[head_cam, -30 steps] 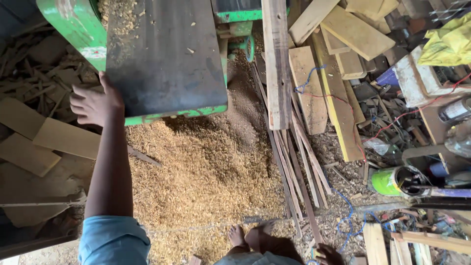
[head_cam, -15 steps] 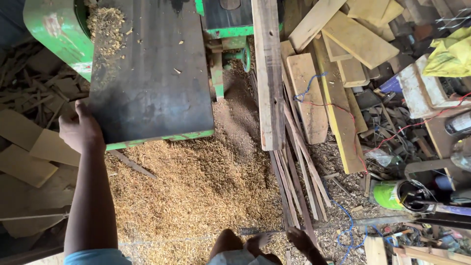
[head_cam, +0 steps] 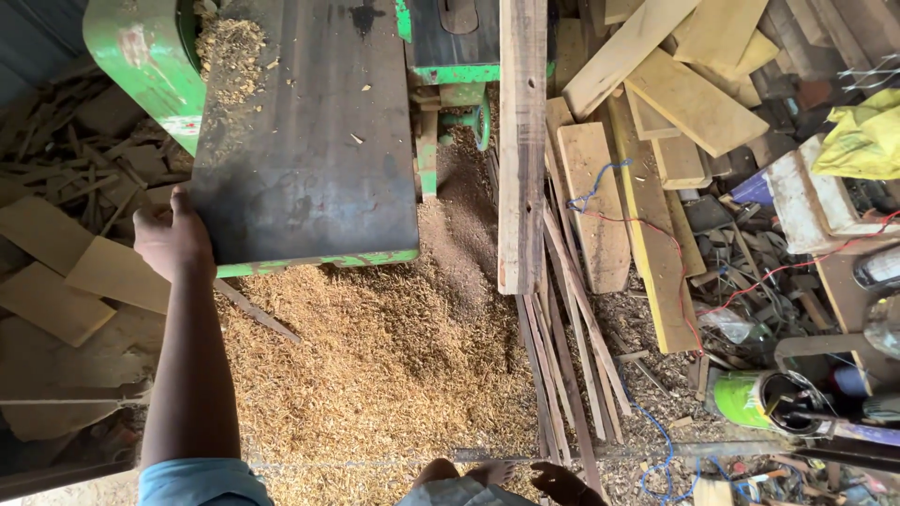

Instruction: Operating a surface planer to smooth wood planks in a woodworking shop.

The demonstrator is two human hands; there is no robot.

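The dark flat machine table [head_cam: 305, 141], edged in green, is the largest thing here, and the left hand [head_cam: 172, 239] rests against its near left corner. The fingers curl around the edge, so the hand touches the table but does not carry any loose thing. No board lies on the table; only a small heap of shavings [head_cam: 230, 47] sits on its far left part, well beyond the hand. From this I judge that no cutting is going on at this moment and the table waits for a piece.

Below and to the right of the hand, a wide bed of sawdust [head_cam: 375, 365] covers the floor, which suggests much wood was already worked. Further right of the hand, a long upright plank [head_cam: 522, 141] leans beside the machine, and past it lies a pile of boards [head_cam: 694, 103], so much material is left.

The right hand [head_cam: 565, 483] is low at the frame edge, partly cut off; I cannot tell if it holds something.

For containers: far to the right of both hands lies a green tin [head_cam: 755, 398] on its side, its mouth dark, contents not visible. A yellow bag [head_cam: 862, 136] sits at the far right, contents hidden.
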